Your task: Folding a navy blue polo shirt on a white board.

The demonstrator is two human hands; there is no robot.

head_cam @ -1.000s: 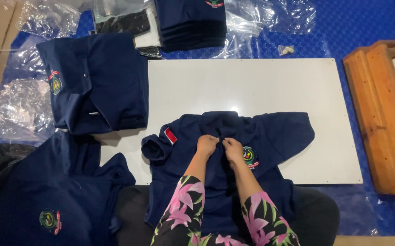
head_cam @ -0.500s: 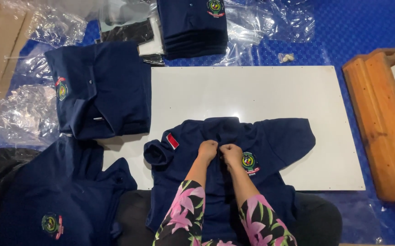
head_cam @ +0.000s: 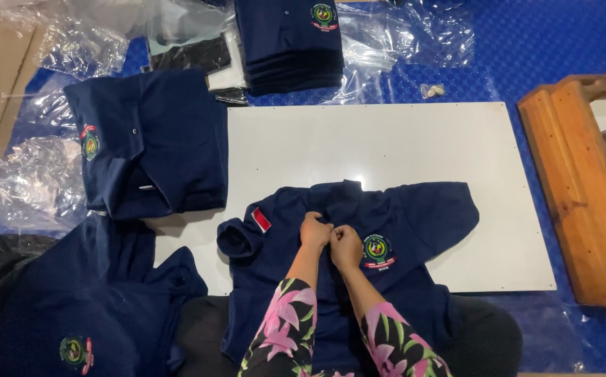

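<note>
A navy polo shirt [head_cam: 401, 230] lies face up on the white board [head_cam: 387, 146] that serves as the counter here, its collar pointing away from the person, its sleeves spread to either side and its hem trailing off the near edge toward the lap. Both hands meet at the placket just below the collar: the left hand [head_cam: 315, 232] and the right hand [head_cam: 345, 246] are touching, with the fingers of each curled and pinched on the fabric of the shirt front, beside the round chest badge [head_cam: 378, 250]. Judging by that grip, the step in hand looks like closing or straightening the button placket, though the buttons themselves are too small to make out. The move that follows would call for smoothing the front flat and keeping the placket centred, so that the sleeves can come in evenly. A folded navy shirt [head_cam: 149, 143] rests just off the board's left edge, a neat stack of folded shirts [head_cam: 289, 42] sits beyond the far edge among clear plastic bags [head_cam: 31, 181], and loose shirts [head_cam: 86, 307] are heaped at the near left.
</note>
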